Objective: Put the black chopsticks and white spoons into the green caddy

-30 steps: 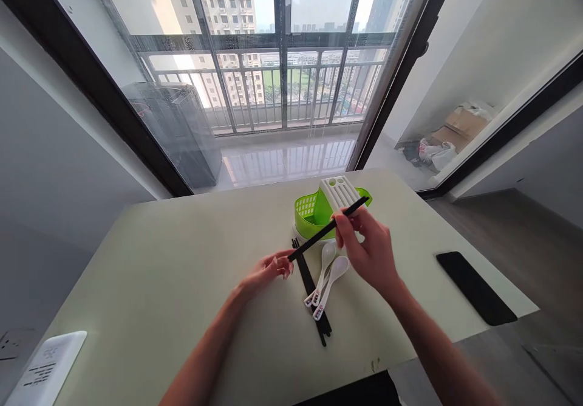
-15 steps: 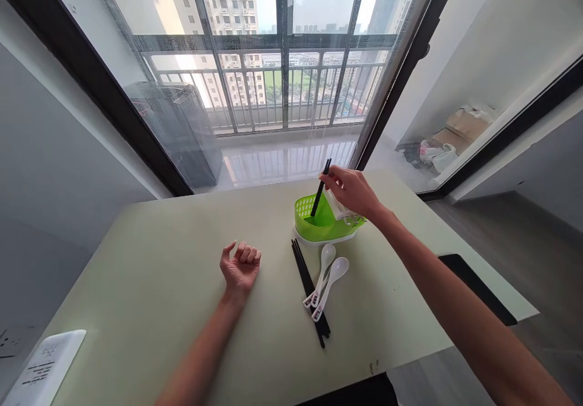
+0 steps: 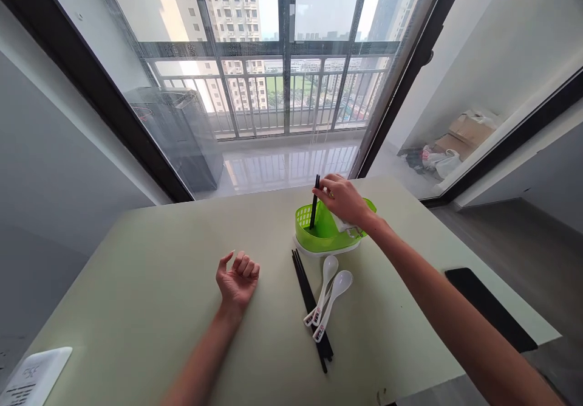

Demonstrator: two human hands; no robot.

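Head view: right hand holds chopstick upright in basket.

Right hand: pinched a black chopstick upright inside the green basket.
Left hand: rested loosely curled, palm up, on the table.
Before basket: more black chopsticks, two white spoons overlapping them.
Right edge: black phone.
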